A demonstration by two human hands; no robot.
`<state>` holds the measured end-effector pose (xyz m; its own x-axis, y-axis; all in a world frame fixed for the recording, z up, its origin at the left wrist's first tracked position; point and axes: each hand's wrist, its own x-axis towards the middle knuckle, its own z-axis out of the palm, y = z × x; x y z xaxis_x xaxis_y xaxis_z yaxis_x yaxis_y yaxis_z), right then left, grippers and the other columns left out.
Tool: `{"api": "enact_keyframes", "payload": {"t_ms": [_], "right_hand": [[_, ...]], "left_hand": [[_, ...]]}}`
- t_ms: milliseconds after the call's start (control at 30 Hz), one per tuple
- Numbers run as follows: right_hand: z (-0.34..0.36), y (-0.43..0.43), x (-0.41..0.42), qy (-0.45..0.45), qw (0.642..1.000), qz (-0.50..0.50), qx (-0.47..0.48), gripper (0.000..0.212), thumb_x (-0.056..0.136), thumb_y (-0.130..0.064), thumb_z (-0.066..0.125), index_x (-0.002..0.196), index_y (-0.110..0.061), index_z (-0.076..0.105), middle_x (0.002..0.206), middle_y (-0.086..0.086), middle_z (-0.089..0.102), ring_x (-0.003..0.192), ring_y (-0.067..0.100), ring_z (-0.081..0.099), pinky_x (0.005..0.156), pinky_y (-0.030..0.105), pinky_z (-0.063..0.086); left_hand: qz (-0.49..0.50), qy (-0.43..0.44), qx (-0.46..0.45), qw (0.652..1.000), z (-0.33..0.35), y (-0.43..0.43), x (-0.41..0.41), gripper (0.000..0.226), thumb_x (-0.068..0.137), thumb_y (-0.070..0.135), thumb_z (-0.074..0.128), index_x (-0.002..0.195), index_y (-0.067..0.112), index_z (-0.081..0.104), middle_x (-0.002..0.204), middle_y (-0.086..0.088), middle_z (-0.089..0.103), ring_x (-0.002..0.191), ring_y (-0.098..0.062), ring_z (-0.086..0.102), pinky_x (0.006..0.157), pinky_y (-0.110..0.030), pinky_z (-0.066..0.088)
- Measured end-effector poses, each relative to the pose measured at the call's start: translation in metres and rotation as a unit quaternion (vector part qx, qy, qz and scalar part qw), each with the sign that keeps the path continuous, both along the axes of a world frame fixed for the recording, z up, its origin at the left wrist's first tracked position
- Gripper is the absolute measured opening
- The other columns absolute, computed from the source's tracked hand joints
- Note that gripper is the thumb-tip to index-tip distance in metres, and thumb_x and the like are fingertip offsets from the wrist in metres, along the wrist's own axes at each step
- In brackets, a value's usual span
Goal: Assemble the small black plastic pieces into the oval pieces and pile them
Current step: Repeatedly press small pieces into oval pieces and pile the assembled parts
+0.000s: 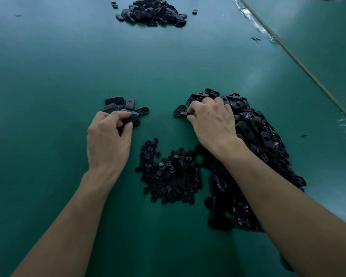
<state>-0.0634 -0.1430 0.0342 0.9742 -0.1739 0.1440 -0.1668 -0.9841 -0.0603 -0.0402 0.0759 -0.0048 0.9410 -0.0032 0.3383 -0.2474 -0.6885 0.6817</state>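
Black moulded plastic, several lots on a green table (48,66).

- **Lot one:** oval pieces (254,136), a large heap right of centre, running to the lower right.
- **Lot two:** small black plastic pieces (168,176), a flat scatter at lower centre.
- **Lot three:** small cluster (120,104) of ovals, left of centre.
- **Also:** far pile (152,11) at top centre.

**Handling, by judgement:** light, stiff, smooth-skinned and apt to slide. An oval is best pinched by its long edges, keeping the slot free.

**Left hand** (108,140): fingers curled round a gripped oval (131,118) at the cluster's near edge.

**Right hand** (212,120): fingertips pinch a dark part (185,113) at the heap's left edge, beside a lone oval (179,109). It is probably a small piece, though the knuckles cover most of it.

**Obscured:** the right forearm hides the heap's near side, and shadow merges the parts at lower right of centre.
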Motion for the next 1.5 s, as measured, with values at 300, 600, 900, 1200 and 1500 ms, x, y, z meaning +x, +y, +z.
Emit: {"api": "enact_keyframes", "payload": {"t_ms": [300,600,900,1200,1500], "right_hand": [[-0.001,0.007,-0.002,-0.106,0.991,0.011,0.083,0.021,0.108,-0.022,0.042,0.109,-0.01,0.059,0.092,0.004,0.065,0.076,0.023,0.061,0.061,0.033,0.044],[0.008,0.018,-0.005,-0.113,0.971,0.046,0.205,0.019,0.107,-0.022,0.044,0.104,-0.01,0.059,0.08,-0.005,0.059,0.067,0.014,0.055,0.062,0.028,0.041],[0.019,0.031,-0.013,-0.077,0.932,0.082,0.344,0.01,0.105,-0.024,0.051,0.096,-0.022,0.056,0.068,0.001,0.065,0.057,0.023,0.063,0.058,0.045,0.054],[0.012,0.05,-0.02,-0.087,0.903,0.139,0.397,0.004,0.094,-0.019,0.069,0.096,-0.021,0.067,0.071,-0.008,0.068,0.062,0.004,0.062,0.059,0.014,0.048],[0.016,0.049,-0.022,-0.095,0.91,0.133,0.381,0.02,0.091,-0.012,0.071,0.111,-0.013,0.074,0.093,-0.002,0.076,0.085,0.004,0.07,0.084,0.019,0.056]], "left_hand": [[0.001,0.021,-0.041,0.999,0.006,-0.005,-0.004,0.009,0.092,0.028,0.07,0.088,0.023,0.064,0.071,0.019,0.061,0.065,-0.007,0.063,0.07,-0.038,0.058],[-0.016,0.045,-0.025,0.999,0.005,-0.005,-0.005,0.016,0.092,0.029,0.069,0.106,0.024,0.074,0.094,0.006,0.072,0.083,-0.014,0.068,0.077,-0.041,0.06],[-0.064,0.029,-0.039,0.997,0.003,-0.006,-0.005,0.017,0.092,0.029,0.07,0.108,0.025,0.073,0.096,0.01,0.07,0.082,-0.006,0.065,0.076,-0.036,0.058],[-0.151,0.1,-0.294,0.939,0.01,-0.017,-0.012,0.029,0.104,0.023,0.042,0.098,0.028,0.071,0.073,0.0,0.074,0.051,-0.017,0.066,0.048,-0.02,0.048],[-0.209,0.144,-0.393,0.884,0.01,-0.02,-0.014,0.017,0.089,0.023,0.071,0.105,0.017,0.071,0.083,-0.003,0.076,0.069,-0.013,0.071,0.06,-0.024,0.058]]}}
